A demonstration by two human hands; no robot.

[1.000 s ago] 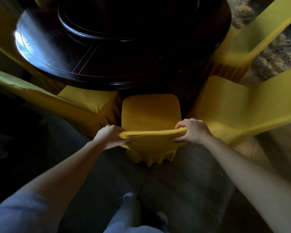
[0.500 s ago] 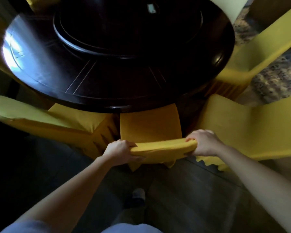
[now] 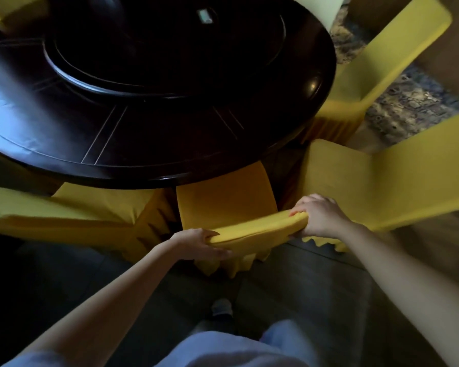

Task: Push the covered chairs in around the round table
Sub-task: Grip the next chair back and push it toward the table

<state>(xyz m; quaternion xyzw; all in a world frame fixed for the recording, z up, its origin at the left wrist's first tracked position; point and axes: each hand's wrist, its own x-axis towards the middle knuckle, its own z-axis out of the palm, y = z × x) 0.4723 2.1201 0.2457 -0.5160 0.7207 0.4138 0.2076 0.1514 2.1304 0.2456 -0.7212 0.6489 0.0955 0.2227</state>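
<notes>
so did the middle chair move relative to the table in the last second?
Yes. The middle chair went in toward the round table: its seat front is now under the rim, while earlier the whole seat showed.

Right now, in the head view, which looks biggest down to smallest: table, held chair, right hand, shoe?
1. table
2. held chair
3. right hand
4. shoe
The shoe is dim and partly hidden, so its rank is apparent only.

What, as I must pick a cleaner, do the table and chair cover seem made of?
Table: likely dark wood, glossy varnish; it mirrors window light and shows thin inlaid lines. Chair cover: matte yellow stretch fabric, probably; it creases over the backrest and hangs in pleats at the hem.
</notes>
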